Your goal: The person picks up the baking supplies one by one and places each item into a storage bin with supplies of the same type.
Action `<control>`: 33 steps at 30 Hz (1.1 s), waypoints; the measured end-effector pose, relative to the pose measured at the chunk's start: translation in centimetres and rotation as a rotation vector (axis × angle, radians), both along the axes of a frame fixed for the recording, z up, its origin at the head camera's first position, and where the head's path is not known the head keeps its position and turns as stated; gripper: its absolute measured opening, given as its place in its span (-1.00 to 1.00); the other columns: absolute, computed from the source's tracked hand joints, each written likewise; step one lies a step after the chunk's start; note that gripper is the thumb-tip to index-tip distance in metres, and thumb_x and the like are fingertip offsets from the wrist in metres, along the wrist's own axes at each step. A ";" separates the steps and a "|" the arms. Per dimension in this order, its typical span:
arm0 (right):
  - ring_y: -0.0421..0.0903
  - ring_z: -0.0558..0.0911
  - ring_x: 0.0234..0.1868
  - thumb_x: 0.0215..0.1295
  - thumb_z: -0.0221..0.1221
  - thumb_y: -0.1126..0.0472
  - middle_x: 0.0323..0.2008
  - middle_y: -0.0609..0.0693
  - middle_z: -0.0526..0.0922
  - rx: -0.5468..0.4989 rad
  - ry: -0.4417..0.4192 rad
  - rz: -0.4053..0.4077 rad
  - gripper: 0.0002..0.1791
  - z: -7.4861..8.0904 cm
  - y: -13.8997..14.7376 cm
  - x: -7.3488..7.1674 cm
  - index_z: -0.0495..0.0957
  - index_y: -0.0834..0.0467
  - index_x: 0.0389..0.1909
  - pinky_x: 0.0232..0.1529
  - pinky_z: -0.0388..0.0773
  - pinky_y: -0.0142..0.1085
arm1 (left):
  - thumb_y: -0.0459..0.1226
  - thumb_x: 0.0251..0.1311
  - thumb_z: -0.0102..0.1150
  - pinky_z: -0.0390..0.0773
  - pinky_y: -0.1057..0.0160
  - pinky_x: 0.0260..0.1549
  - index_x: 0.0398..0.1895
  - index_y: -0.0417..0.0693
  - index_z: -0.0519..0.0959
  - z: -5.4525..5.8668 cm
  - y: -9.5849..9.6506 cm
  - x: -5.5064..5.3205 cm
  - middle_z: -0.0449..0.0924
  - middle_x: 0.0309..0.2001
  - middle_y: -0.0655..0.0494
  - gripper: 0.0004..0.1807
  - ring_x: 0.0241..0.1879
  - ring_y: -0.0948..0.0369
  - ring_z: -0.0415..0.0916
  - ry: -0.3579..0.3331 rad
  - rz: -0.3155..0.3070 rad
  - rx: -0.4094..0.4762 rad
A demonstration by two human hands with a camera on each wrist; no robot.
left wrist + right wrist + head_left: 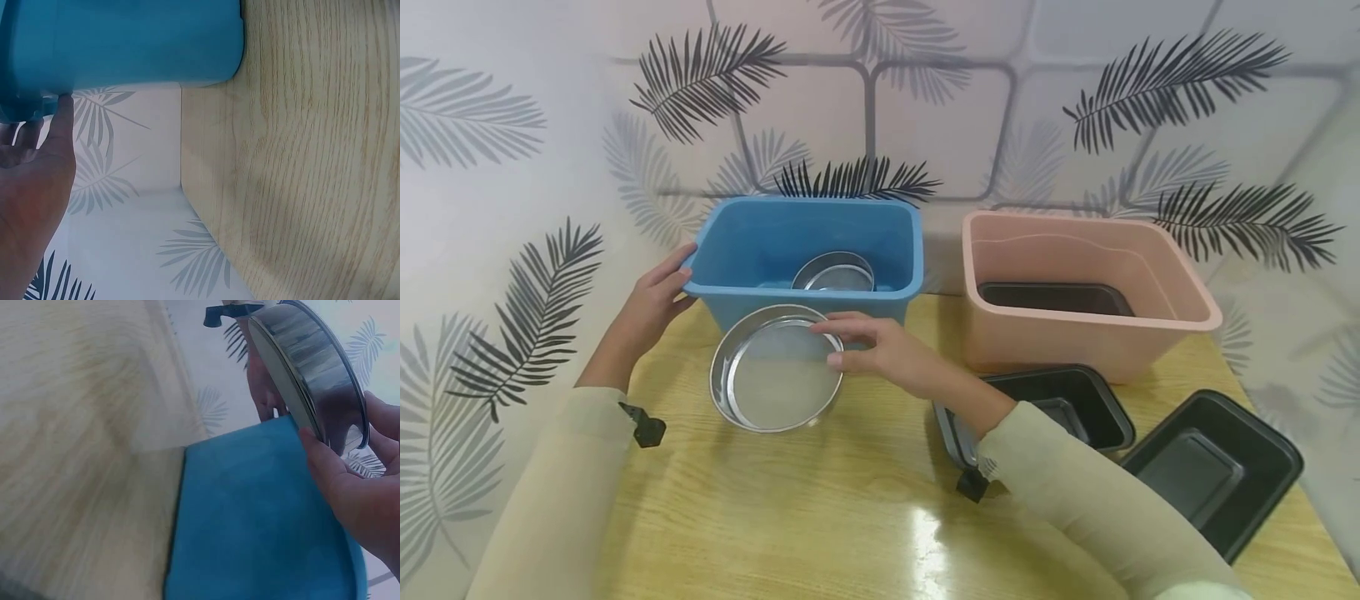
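Note:
In the head view, my right hand (883, 350) pinches the rim of a round silver cake pan (786, 375), thumb inside and fingers behind. The pan is tilted in front of the blue bin (805, 292), its inside facing the camera; its shiny side wall shows in the right wrist view. A second round pan (835, 271) lies inside the blue bin, partly hidden by the front wall. My left hand (655, 296) grips the bin's rim at its left end; in the left wrist view the thumb presses under the rim and other fingers are partly hidden.
A pink bin (1090, 346) stands to the right with a dark loaf pan (1052, 297) inside. Two black loaf pans lie on the table: one (1097, 408) partly behind my right forearm, another (1217, 467) further right. A patterned wall (940, 125) rises behind the bins.

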State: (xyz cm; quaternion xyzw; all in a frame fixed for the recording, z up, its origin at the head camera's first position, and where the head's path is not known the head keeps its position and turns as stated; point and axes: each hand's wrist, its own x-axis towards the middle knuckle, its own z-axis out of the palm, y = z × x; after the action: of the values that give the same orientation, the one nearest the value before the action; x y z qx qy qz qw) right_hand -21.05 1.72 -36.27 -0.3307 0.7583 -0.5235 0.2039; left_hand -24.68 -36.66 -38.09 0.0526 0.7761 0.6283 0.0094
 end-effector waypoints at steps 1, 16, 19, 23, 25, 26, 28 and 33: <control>-0.08 0.34 0.47 0.36 0.29 0.02 0.45 -0.20 0.36 -0.007 0.007 -0.005 -0.50 0.3 0.1 -0.2 0.54 -0.22 0.31 0.35 0.48 -0.07 | -0.03 0.58 -0.15 0.03 -0.18 0.48 0.65 0.14 -0.05 0.0 0.0 0.0 -0.20 0.65 0.01 -0.32 0.60 -0.12 -0.14 0.000 0.001 0.002; -0.05 0.27 0.52 0.34 0.31 0.04 0.49 -0.21 0.28 -0.025 0.030 -0.131 -0.44 4.5 2.3 -3.6 0.50 -0.15 0.36 0.47 0.32 -0.01 | -0.08 0.60 -0.17 0.05 -0.16 0.47 0.65 0.15 -0.07 -0.2 -0.2 -0.2 -0.23 0.65 -0.01 -0.34 0.61 -0.10 -0.17 -0.002 -0.005 0.012; -0.06 0.29 0.51 0.35 0.30 0.07 0.48 -0.18 0.31 -0.037 0.052 -0.163 -0.44 5.1 2.7 -4.6 0.49 -0.11 0.37 0.47 0.31 -0.02 | -0.07 0.60 -0.18 0.05 -0.17 0.48 0.65 0.16 -0.09 -0.1 -0.3 -0.1 -0.23 0.66 0.00 -0.33 0.61 -0.08 -0.17 -0.005 -0.009 0.003; -0.05 0.29 0.51 0.37 0.28 0.05 0.51 -0.16 0.28 -0.052 0.060 -0.194 -0.42 5.8 3.3 -6.0 0.46 -0.13 0.40 0.44 0.38 -0.02 | -0.03 0.59 -0.16 0.05 -0.16 0.49 0.65 0.17 -0.11 0.0 -0.4 0.0 -0.25 0.66 0.01 -0.31 0.61 -0.08 -0.17 -0.014 -0.012 -0.003; -0.05 0.29 0.50 0.38 0.27 0.00 0.51 -0.18 0.27 -0.048 0.057 -0.208 -0.41 6.1 3.5 -6.5 0.44 -0.16 0.41 0.42 0.40 -0.03 | -0.03 0.59 -0.16 0.06 -0.15 0.49 0.65 0.18 -0.10 0.0 -0.5 0.0 -0.25 0.66 0.01 -0.31 0.61 -0.07 -0.17 -0.017 -0.012 -0.004; -0.06 0.30 0.49 0.38 0.26 0.00 0.52 -0.19 0.26 -0.047 0.057 -0.215 -0.41 6.3 3.5 -6.8 0.43 -0.16 0.42 0.42 0.41 -0.03 | -0.03 0.59 -0.16 0.06 -0.16 0.49 0.65 0.17 -0.10 0.0 -0.5 0.0 -0.25 0.66 0.01 -0.31 0.61 -0.08 -0.17 -0.016 -0.013 0.000; -0.08 0.39 0.42 0.38 0.26 0.01 0.47 -0.15 0.34 -0.053 0.050 -0.233 -0.40 6.5 3.5 -7.4 0.42 -0.15 0.43 0.40 0.43 -0.04 | -0.03 0.59 -0.16 0.05 -0.16 0.49 0.65 0.16 -0.09 0.0 -0.5 0.0 -0.25 0.66 0.00 -0.31 0.61 -0.08 -0.17 -0.013 -0.015 0.008; -0.05 0.52 0.19 0.38 0.27 0.11 0.34 0.04 0.46 -0.087 0.048 -0.264 -0.40 6.7 3.5 -9.0 0.42 -0.06 0.43 0.34 0.49 -0.02 | -0.06 0.59 -0.16 0.05 -0.17 0.49 0.65 0.16 -0.08 0.0 -0.3 0.0 -0.23 0.65 -0.03 -0.33 0.61 -0.08 -0.15 -0.003 -0.023 0.024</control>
State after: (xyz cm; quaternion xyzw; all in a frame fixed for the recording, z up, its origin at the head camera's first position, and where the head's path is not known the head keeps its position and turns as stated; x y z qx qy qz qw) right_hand -30.02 5.18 -29.59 -0.2490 0.7765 -0.5700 0.1006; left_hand -24.72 -36.99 -38.13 0.0607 0.7678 0.6375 0.0172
